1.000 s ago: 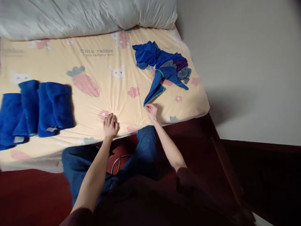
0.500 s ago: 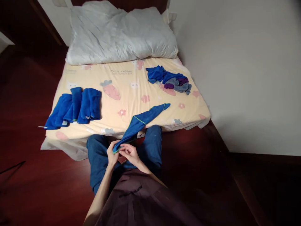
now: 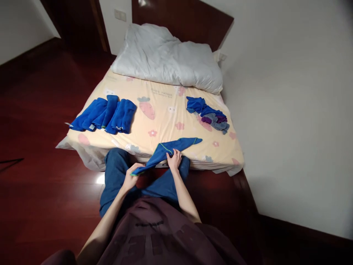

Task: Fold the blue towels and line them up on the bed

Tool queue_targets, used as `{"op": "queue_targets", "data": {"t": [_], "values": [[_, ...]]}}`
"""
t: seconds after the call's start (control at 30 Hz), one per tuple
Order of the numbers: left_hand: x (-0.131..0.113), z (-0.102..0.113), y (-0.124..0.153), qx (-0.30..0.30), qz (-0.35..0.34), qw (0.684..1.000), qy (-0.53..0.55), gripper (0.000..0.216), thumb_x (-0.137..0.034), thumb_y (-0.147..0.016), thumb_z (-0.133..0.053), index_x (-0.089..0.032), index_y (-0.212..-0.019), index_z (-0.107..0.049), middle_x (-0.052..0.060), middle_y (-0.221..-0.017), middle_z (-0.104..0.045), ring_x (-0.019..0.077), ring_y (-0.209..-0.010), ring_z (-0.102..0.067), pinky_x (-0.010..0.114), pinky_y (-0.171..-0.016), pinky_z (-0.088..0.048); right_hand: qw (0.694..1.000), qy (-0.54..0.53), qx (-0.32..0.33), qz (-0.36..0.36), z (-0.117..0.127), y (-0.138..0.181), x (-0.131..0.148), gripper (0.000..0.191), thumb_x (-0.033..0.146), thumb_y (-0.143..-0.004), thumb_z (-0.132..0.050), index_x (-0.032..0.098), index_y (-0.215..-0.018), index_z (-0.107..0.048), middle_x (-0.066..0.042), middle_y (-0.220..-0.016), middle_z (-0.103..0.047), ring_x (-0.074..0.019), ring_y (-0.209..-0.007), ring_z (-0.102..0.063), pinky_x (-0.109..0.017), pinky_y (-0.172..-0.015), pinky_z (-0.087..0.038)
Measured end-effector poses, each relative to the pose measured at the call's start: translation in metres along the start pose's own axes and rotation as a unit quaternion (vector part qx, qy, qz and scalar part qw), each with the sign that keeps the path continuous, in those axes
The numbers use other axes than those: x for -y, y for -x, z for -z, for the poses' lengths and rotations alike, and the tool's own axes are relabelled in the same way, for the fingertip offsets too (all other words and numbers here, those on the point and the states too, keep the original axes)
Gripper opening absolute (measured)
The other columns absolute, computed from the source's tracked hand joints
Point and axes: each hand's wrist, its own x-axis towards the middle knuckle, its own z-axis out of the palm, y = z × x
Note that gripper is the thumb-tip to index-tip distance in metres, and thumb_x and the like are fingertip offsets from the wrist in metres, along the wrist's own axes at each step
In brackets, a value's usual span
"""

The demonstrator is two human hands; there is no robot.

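Observation:
A blue towel [image 3: 157,156] with green edging stretches from above my lap onto the near edge of the bed, its far tip pointing right. My left hand [image 3: 130,177] is closed on its near end, thumb over the cloth. Farther along, my right hand [image 3: 174,160] grips the towel's lower edge by the green seam, its fingers partly hidden by the cloth. Several folded blue towels [image 3: 106,115] lie in a row on the left of the bed. On the right is a crumpled heap of blue, grey and purple cloths [image 3: 206,114].
The bed [image 3: 162,121] has a yellow sheet printed with carrots and flowers. A pale grey quilt [image 3: 168,59] is bunched against the dark headboard [image 3: 182,18]. A white wall [image 3: 284,110] runs along the right side; dark red floor [image 3: 49,176] shows at left.
My right hand has left my left hand and moved right and forward along the towel to its green seam. My left hand keeps the near end. The view has shifted and turned.

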Motion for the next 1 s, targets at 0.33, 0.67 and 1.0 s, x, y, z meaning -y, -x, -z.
{"op": "queue_targets", "data": {"t": [0.33,0.67,1.0], "values": [[0.007,0.004,0.024,0.082,0.038,0.994,-0.054,0.036,-0.013,-0.076,-0.044,-0.018,-0.101,-0.07,0.007,-0.104,-0.07,0.0209,-0.099,-0.065,0.034,-0.093,-0.05,0.98,-0.184,-0.075,-0.009,0.056,-0.041,-0.002,0.033,0.038,-0.093,-0.046,0.013,-0.1,-0.066,-0.011,-0.09,-0.07,-0.0213,-0.082,-0.062,-0.031,-0.078,-0.048],[-0.049,-0.055,-0.013,0.093,0.031,0.995,-0.033,0.035,-0.039,-0.094,-0.056,-0.023,-0.125,-0.058,0.009,-0.124,-0.064,0.0225,-0.113,-0.062,0.038,-0.1,-0.049,0.956,-0.235,0.096,0.148,0.163,0.013,0.067,0.034,0.039,-0.098,-0.053,0.02,-0.07,-0.049,0.005,-0.062,-0.041,-0.0099,-0.058,-0.039,-0.022,-0.056,-0.034],[-0.074,-0.112,-0.046,0.101,-0.038,0.992,-0.065,0.019,-0.035,-0.1,-0.046,-0.02,-0.093,-0.055,0.003,-0.089,-0.059,0.0173,-0.082,-0.058,0.032,-0.08,-0.049,0.943,-0.127,0.01,0.309,0.241,0.01,0.092,0.042,0.035,-0.099,-0.056,0.02,-0.06,-0.052,0.004,-0.054,-0.045,-0.0096,-0.051,-0.043,-0.023,-0.057,-0.04]]}}
